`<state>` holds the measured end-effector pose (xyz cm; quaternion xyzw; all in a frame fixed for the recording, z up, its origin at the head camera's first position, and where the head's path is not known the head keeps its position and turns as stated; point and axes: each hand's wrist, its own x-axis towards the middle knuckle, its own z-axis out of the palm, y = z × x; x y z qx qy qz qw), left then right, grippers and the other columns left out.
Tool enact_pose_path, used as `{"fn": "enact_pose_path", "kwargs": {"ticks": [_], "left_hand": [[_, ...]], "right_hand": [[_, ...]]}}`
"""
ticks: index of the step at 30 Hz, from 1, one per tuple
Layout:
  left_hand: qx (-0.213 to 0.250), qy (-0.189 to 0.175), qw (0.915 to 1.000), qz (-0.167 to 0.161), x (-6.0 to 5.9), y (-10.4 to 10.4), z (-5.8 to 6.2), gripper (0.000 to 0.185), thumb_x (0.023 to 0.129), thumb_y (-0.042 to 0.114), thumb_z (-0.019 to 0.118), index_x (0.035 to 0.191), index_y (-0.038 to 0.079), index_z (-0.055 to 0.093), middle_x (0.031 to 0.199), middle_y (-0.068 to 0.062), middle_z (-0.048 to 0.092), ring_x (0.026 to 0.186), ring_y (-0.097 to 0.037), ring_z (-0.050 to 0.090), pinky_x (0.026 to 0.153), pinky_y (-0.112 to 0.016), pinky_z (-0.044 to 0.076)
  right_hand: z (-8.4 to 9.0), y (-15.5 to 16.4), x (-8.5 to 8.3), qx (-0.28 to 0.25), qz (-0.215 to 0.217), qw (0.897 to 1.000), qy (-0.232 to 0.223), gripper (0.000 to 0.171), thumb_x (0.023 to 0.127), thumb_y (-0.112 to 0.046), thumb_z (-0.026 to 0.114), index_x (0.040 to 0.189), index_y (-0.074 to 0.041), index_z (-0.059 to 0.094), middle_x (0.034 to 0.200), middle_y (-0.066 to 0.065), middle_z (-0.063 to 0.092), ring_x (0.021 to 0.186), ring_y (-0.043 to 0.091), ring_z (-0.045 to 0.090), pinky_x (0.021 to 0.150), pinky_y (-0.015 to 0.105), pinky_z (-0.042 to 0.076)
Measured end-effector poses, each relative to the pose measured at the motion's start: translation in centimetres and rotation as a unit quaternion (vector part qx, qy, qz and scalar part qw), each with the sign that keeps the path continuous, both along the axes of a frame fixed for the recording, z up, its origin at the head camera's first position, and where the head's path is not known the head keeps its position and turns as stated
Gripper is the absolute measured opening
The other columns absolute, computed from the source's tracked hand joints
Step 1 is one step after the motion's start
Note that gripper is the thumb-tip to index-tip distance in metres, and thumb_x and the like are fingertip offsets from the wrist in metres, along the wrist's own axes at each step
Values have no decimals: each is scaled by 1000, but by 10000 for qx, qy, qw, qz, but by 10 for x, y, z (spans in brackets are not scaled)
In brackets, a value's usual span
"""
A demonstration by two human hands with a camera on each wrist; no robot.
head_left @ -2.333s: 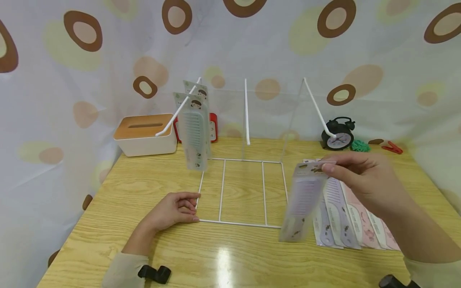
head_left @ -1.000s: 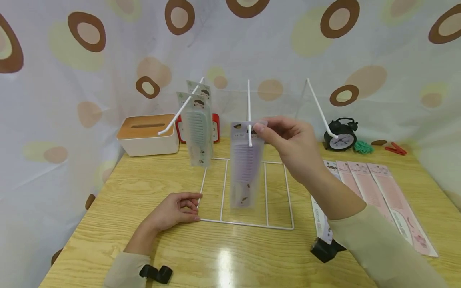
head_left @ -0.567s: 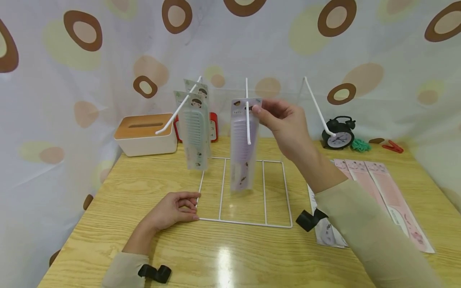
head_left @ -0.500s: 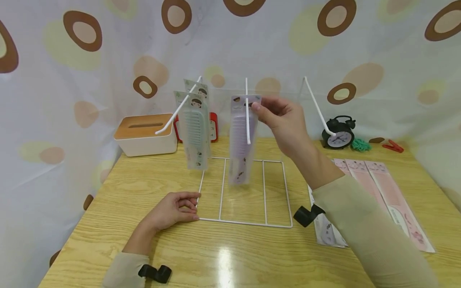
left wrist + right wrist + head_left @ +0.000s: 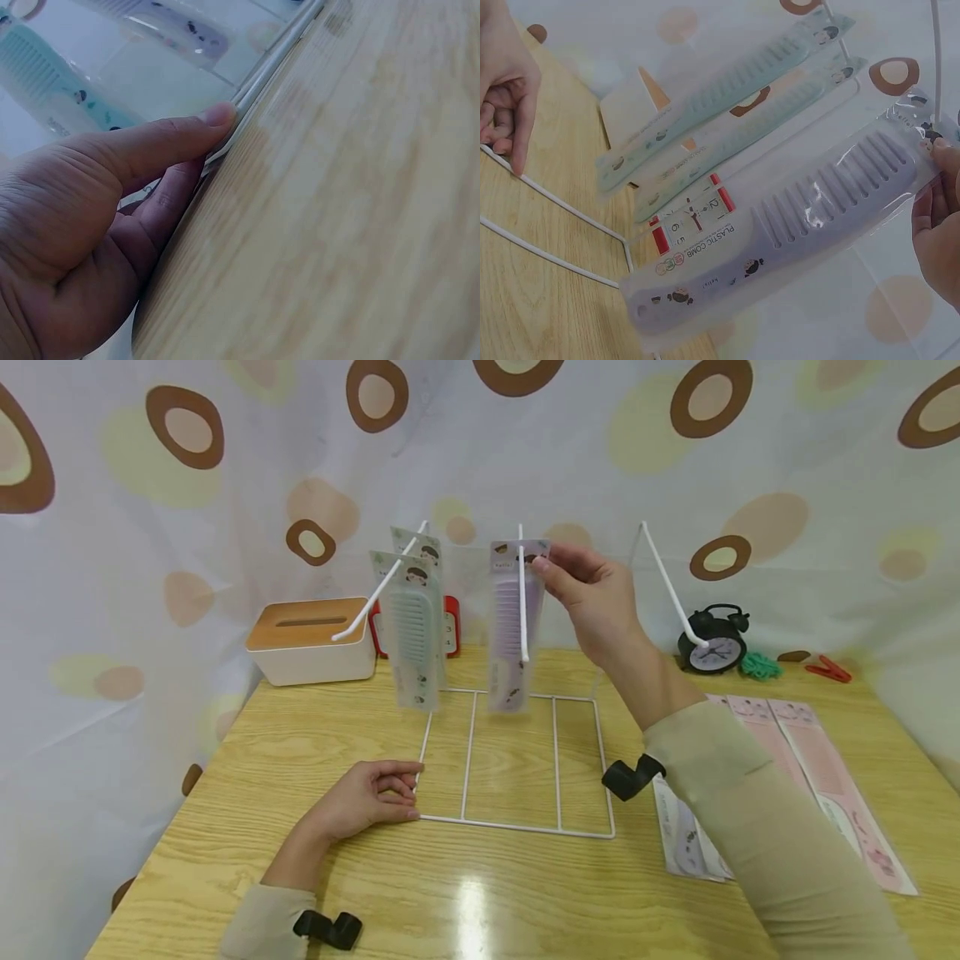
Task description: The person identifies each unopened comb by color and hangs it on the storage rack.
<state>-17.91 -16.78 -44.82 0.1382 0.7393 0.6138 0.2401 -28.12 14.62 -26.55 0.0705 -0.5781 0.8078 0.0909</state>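
A purple comb (image 5: 507,618) in a clear packet hangs upright on the middle prong of the white wire display rack (image 5: 517,828). My right hand (image 5: 596,597) pinches the packet's upper right corner between thumb and fingers. The right wrist view shows the comb (image 5: 832,199) side-on, its teeth toward the hand. Two green packaged combs (image 5: 412,627) hang one behind the other on the left prong. At the front left corner of the rack's base, my left hand (image 5: 367,802) holds the wire with thumb and fingers; the left wrist view shows the thumb (image 5: 217,116) against it.
More packaged combs, purple (image 5: 686,843) and pink (image 5: 825,777), lie on the table at right, partly under the right sleeve. Behind stand a tissue box (image 5: 315,647), a red clock (image 5: 452,627) and a black alarm clock (image 5: 712,643). The right prong (image 5: 671,585) bears nothing.
My right hand has carried the purple comb from the right over to the middle prong, then slid it back along the prong, away from me. My left hand has stayed on the rack.
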Motion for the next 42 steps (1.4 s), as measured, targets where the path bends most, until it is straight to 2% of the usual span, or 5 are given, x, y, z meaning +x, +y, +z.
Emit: {"fn": "enact_pose_path", "kwargs": {"ticks": [11, 22, 33, 39, 42], "left_hand": [[-24, -33, 10000, 27, 0, 1, 0, 68, 81, -1, 81, 141, -7, 50, 110, -15, 59, 93, -15, 67, 84, -25, 61], [-61, 141, 9999, -69, -1, -1, 0, 66, 82, -1, 79, 140, -10, 49, 110, -19, 58, 92, -14, 67, 85, -24, 61], [-4, 75, 10000, -39, -1, 0, 1, 66, 82, -3, 79, 140, -11, 49, 110, -19, 58, 91, -14, 67, 84, -24, 61], [1, 90, 10000, -42, 1, 0, 2, 66, 82, -2, 79, 140, -11, 49, 110, -20, 58, 93, -15, 67, 84, -24, 61], [-3, 80, 10000, -31, 1, 0, 2, 66, 81, -3, 79, 140, -11, 49, 111, -20, 58, 93, -15, 67, 85, -24, 61]], "right_hand": [[-9, 19, 7, 1217, 486, 9909, 308, 40, 91, -3, 72, 130, 0, 64, 103, -3, 69, 100, 9, 63, 89, 15, 55], [-41, 72, 23, 3521, 341, 9351, -215, 53, 93, -32, 72, 142, -17, 58, 126, 0, 66, 101, -1, 66, 90, 11, 52], [-84, 127, 29, 3903, 328, 9169, -765, 58, 92, -40, 71, 144, -18, 55, 119, -15, 65, 98, -1, 65, 80, 15, 55], [-108, 155, 28, 4441, 325, 8920, -779, 62, 93, -42, 70, 145, -16, 53, 123, -6, 66, 94, -1, 62, 68, 22, 54], [-117, 165, 27, 4834, 295, 8709, -839, 63, 93, -46, 69, 146, -16, 53, 129, 2, 65, 95, 1, 58, 70, 22, 53]]}}
